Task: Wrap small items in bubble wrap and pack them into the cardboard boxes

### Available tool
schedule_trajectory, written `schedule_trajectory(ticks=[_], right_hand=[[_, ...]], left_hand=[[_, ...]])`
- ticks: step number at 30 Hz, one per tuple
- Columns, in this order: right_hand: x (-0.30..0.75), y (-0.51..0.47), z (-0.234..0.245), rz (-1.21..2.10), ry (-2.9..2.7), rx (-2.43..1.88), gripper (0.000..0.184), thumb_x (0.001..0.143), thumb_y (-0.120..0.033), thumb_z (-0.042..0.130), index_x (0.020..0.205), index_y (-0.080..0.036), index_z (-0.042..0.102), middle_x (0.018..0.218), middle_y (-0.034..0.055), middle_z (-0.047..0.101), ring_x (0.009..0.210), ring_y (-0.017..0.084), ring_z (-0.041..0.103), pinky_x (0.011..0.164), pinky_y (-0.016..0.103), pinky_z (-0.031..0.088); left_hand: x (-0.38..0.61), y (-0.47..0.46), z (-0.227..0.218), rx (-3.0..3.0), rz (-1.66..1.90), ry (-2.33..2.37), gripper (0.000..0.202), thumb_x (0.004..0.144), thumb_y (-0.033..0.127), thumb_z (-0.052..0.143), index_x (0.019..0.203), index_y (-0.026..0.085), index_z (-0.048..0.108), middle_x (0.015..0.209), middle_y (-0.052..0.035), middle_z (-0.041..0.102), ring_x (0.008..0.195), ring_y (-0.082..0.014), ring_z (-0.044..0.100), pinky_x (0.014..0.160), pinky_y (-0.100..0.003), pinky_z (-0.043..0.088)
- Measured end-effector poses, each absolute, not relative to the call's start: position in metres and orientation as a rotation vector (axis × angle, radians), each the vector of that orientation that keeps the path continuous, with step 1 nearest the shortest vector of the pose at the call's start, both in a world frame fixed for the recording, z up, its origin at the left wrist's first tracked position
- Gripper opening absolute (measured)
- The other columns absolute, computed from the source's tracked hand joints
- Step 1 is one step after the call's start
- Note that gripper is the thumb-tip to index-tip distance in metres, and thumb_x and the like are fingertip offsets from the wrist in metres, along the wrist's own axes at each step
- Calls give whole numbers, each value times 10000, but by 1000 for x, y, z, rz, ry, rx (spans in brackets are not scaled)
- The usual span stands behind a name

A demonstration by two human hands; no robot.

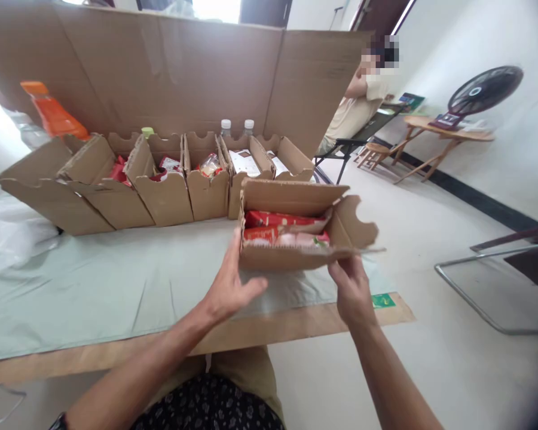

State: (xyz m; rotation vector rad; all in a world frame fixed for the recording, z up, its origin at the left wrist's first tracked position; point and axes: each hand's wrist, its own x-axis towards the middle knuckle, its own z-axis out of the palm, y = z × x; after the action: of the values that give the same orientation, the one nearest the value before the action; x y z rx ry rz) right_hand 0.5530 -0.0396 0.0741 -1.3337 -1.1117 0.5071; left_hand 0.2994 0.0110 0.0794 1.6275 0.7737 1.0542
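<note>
You hold an open cardboard box (287,260) at the right end of the cloth-covered surface (116,286).
Your right grip (353,291) is closed on the near right lower edge of the box, while your left grip (231,289) is spread, fingers against its left end and thumb standing away; red packets (291,220) lie inside it, and just behind it you have a row of cardboard bins (165,200) before a tall cardboard panel (224,77).
</note>
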Motion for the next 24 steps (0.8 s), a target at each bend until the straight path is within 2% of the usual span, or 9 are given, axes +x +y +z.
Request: schedule_trajectory(ticks=[4,7,9,11,14,16,18,20,24], right_hand=[[495,-97,82,424,-1154,-1380,586,921,-557,674,1397,-235,562,1380,139,634,1326,337,575,1168,517,429],[451,-74,104,569,-1263,-1311,670,917,-577,661,1469,-238,486,1397,141,622,1341,331,562,1146,505,463],[442,-45,120,599,-1322,-1226,664,931,-592,617,1465,-224,474,1393,140,627,1299,312,589,1110,482,498],[447,-31,129,494,-1311,-1212,610,952,-584,557,1426,-206,492,1364,141,636,1282,308,599,1090,474,510],[457,-53,124,239,-1192,-1370,553,1013,-535,430,1450,-202,490,1346,161,628,1320,335,580,1109,525,491],[454,-81,112,144,-1118,-1474,593,1037,-510,369,1541,-204,432,1399,196,589,1371,368,552,1124,572,479],[438,-98,99,193,-1133,-1462,653,1031,-507,378,1613,-214,348,1448,199,560,1421,379,518,1141,585,472],[415,-93,94,305,-1201,-1388,680,1017,-517,413,1629,-238,312,1479,166,555,1431,354,517,1162,559,467],[395,-52,103,444,-1296,-1216,643,1011,-538,449,1574,-241,356,1497,148,541,1416,306,522,1191,511,445]], left_hand=[[233,-51,77,1530,1036,971,782,879,406,754,1573,262,421,1534,-129,562,1499,-372,453,1269,-552,359],[198,-41,91,1490,1276,1080,727,882,407,766,1525,279,452,1523,-106,557,1442,-346,511,1208,-504,441],[201,-19,107,1537,1462,1068,785,856,410,791,1536,281,421,1525,-102,547,1430,-336,515,1207,-499,439],[220,-6,118,1584,1502,999,863,867,417,770,1591,267,324,1561,-120,518,1445,-328,505,1238,-526,397],[246,-22,116,1683,1368,903,912,884,420,725,1639,229,249,1642,-168,427,1506,-362,438,1258,-574,361],[245,-47,104,1750,1254,932,924,896,386,726,1661,254,225,1679,-155,380,1554,-369,368,1284,-577,323],[227,-64,92,1704,1263,976,860,920,383,716,1647,282,269,1627,-142,453,1526,-358,417,1268,-544,368],[202,-63,89,1600,1413,1039,774,921,405,720,1598,298,361,1554,-118,524,1469,-337,485,1241,-511,410],[184,-34,102,1560,1649,1038,772,876,442,763,1545,301,403,1518,-93,533,1454,-321,487,1253,-501,376]])
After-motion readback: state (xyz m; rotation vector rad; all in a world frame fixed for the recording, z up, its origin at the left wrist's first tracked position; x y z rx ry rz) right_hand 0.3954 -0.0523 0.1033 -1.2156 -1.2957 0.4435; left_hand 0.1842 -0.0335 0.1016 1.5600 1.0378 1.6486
